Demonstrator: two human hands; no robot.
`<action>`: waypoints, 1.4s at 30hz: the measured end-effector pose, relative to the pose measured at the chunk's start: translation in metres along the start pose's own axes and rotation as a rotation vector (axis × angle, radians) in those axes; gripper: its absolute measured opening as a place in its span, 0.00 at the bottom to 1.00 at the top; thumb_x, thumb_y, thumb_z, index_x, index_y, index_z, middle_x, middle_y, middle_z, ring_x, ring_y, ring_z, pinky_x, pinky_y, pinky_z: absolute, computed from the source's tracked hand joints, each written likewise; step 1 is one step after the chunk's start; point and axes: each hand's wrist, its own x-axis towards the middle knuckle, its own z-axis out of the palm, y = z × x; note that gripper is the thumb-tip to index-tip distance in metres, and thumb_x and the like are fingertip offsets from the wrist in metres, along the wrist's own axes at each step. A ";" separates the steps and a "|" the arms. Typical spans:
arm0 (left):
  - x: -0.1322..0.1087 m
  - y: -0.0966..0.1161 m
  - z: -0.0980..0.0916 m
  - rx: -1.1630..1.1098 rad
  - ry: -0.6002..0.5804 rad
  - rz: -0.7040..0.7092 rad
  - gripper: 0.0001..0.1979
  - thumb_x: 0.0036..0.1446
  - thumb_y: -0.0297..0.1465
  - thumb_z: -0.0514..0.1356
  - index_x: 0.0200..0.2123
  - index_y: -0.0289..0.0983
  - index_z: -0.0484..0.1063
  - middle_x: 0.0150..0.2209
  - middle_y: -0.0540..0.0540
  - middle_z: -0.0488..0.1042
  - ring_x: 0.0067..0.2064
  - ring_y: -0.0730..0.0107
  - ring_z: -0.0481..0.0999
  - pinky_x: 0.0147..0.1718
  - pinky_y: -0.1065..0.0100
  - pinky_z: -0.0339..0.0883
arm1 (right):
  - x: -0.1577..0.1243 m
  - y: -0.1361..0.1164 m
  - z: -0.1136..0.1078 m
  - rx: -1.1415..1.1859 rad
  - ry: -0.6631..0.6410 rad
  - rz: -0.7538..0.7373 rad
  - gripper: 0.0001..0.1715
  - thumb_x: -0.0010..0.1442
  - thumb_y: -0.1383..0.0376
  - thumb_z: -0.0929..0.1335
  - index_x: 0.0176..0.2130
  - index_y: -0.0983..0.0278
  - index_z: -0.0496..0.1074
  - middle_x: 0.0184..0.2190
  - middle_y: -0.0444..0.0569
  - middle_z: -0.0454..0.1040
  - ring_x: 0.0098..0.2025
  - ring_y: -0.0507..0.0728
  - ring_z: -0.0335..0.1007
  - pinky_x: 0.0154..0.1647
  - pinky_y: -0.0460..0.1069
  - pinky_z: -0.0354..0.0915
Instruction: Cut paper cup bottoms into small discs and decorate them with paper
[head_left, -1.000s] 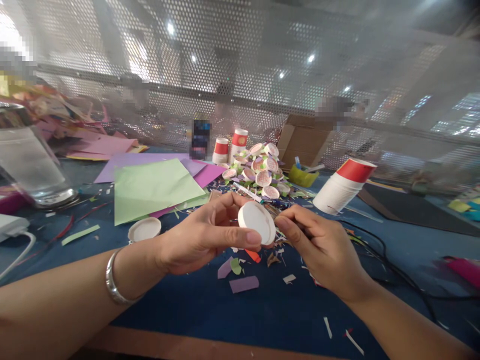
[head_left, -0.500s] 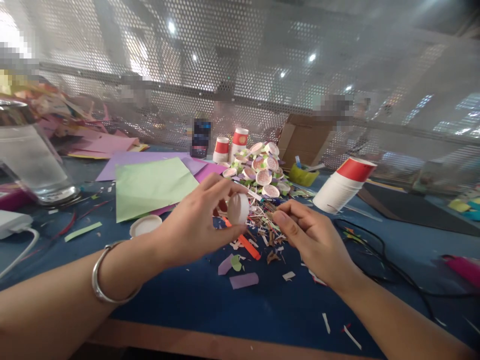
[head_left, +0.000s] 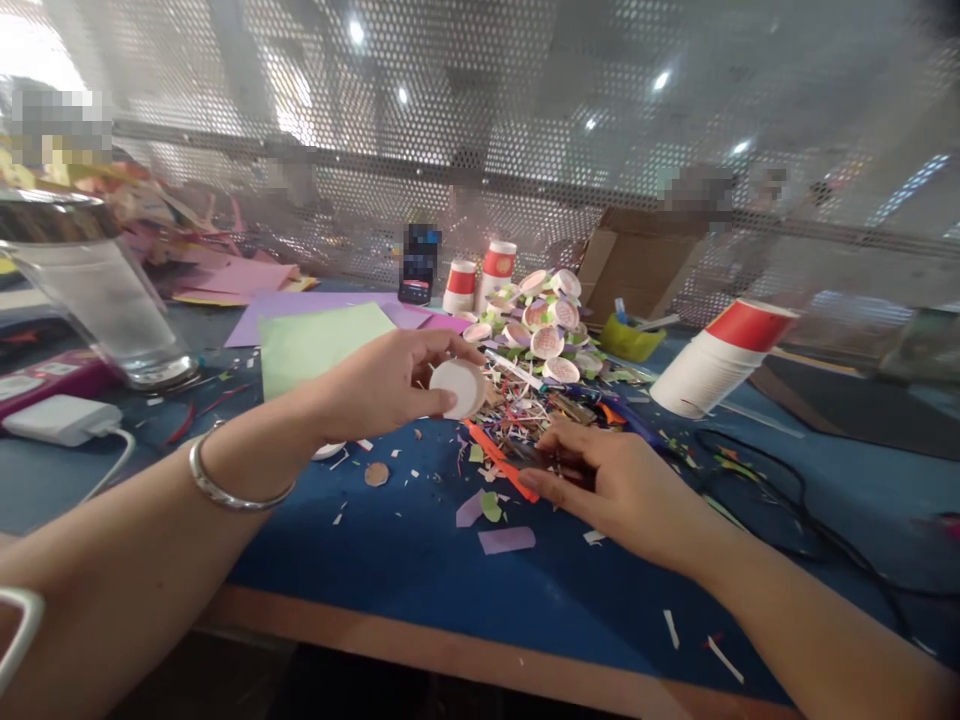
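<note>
My left hand point(head_left: 386, 385) is closed round a small white paper disc point(head_left: 459, 387), pinched between thumb and fingers above the blue table point(head_left: 420, 570). My right hand point(head_left: 600, 485) lies low on the table among paper scraps point(head_left: 525, 420), its fingers curled over an orange strip point(head_left: 499, 462) and something dark I cannot make out. A pile of decorated paper discs point(head_left: 544, 330) sits just beyond both hands. A silver bangle point(head_left: 229, 485) circles my left wrist.
A stack of red-and-white paper cups point(head_left: 720, 355) lies on its side at the right. Green and purple paper sheets point(head_left: 319, 335) lie left of centre. A glass jar point(head_left: 97, 290), a white charger point(head_left: 60, 418), black cables point(head_left: 787, 500), a cardboard box point(head_left: 645, 260) and a perforated screen stand around.
My left hand has carried the white disc away from my right hand, up and left. My right hand has dropped to the table among the scraps. The view shifted slightly.
</note>
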 end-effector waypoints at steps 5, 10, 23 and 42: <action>0.001 -0.007 0.000 0.155 -0.049 -0.073 0.19 0.56 0.30 0.62 0.52 0.37 0.75 0.37 0.43 0.81 0.32 0.65 0.79 0.30 0.67 0.69 | 0.000 -0.003 -0.002 -0.089 -0.070 0.007 0.28 0.64 0.40 0.65 0.35 0.61 0.69 0.22 0.41 0.67 0.24 0.53 0.62 0.26 0.48 0.55; -0.001 -0.006 -0.005 0.183 -0.239 -0.095 0.16 0.56 0.31 0.62 0.49 0.39 0.77 0.34 0.47 0.79 0.30 0.68 0.78 0.27 0.71 0.67 | -0.003 -0.005 -0.004 -0.146 -0.127 -0.023 0.26 0.65 0.41 0.66 0.36 0.61 0.71 0.24 0.43 0.71 0.26 0.54 0.66 0.28 0.49 0.56; -0.004 0.005 -0.011 0.333 -0.319 -0.014 0.23 0.53 0.24 0.60 0.53 0.40 0.75 0.40 0.48 0.79 0.32 0.73 0.70 0.31 0.72 0.61 | -0.003 -0.008 0.001 0.109 0.022 0.071 0.25 0.63 0.42 0.68 0.41 0.61 0.72 0.27 0.44 0.74 0.27 0.54 0.70 0.27 0.48 0.62; -0.003 0.022 -0.020 0.252 -0.057 0.019 0.09 0.61 0.33 0.61 0.41 0.36 0.79 0.39 0.43 0.82 0.39 0.66 0.79 0.39 0.66 0.69 | 0.003 -0.013 0.010 0.541 0.276 0.116 0.19 0.61 0.49 0.73 0.37 0.61 0.74 0.27 0.44 0.72 0.25 0.52 0.70 0.20 0.45 0.73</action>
